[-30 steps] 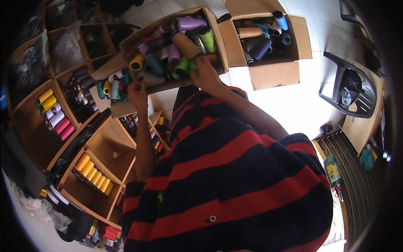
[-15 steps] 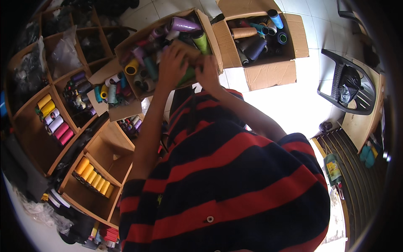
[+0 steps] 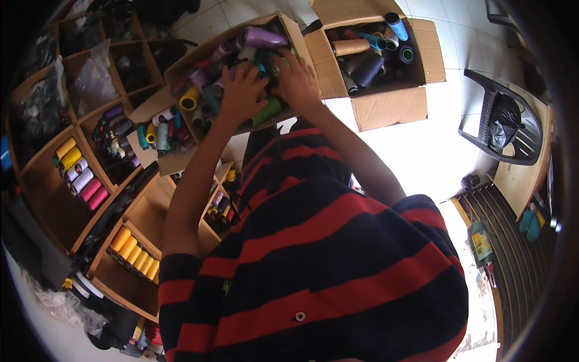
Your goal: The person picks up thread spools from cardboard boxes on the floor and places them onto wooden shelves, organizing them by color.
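A cardboard box (image 3: 307,57) full of thread spools stands in front of me, and both my hands are inside it. My left hand (image 3: 242,93) lies over the spools with its fingers spread. Close beside it, my right hand (image 3: 297,81) reaches in with fingers apart and slightly bent, over dark spools whose shapes it partly hides. A large purple spool (image 3: 265,37) lies beyond the hands. Below them is a green spool (image 3: 266,112) near the box's front wall. To the left of my left hand sits a yellow spool (image 3: 189,98).
On the right, a second open box (image 3: 389,108) holds spools, among them a navy spool (image 3: 367,71). A smaller box (image 3: 181,160) with spools adjoins on the left. Wooden shelving (image 3: 78,142) with spools fills the left side. A dark plastic chair (image 3: 473,130) stands at far right.
The brownish spool that was between my hands no longer shows there. My hands have moved apart, the left one lower, the right one farther into the box over the spot where a light green spool stood.
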`<state>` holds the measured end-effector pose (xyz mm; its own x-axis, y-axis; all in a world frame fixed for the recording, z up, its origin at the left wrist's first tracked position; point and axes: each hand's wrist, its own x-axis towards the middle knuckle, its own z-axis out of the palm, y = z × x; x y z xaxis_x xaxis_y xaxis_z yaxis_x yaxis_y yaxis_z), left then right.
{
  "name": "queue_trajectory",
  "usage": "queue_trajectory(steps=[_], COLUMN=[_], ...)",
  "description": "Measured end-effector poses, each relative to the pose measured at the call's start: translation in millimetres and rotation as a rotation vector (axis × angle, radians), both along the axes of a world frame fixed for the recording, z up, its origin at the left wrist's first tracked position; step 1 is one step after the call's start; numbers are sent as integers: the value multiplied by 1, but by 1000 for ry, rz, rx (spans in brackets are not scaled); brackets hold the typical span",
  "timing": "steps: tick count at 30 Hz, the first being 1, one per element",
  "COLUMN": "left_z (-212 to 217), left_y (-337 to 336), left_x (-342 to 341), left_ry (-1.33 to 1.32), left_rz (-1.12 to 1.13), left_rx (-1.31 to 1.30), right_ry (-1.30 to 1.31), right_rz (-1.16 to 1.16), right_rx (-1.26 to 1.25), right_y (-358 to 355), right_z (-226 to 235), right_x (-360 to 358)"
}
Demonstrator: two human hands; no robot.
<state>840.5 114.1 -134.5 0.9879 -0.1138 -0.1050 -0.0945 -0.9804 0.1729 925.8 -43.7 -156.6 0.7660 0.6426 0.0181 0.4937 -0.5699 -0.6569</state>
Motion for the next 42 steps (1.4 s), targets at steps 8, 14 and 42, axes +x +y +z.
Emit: queue_trajectory(steps=[8,14,42], left_z=[0,-15,-13], left_y=[8,6,29], left_x=[-15,-30,-35], left_ry=[17,44,-129], left_rz=[140,1,221], left_rx=[214,448,168], right_ry=[-228,-244,270], right_rz=[320,314,252], right_rx=[-399,-502,56], right_y=[15,23,43], right_z=[-14,-12,-41], right_x=[26,26,-64])
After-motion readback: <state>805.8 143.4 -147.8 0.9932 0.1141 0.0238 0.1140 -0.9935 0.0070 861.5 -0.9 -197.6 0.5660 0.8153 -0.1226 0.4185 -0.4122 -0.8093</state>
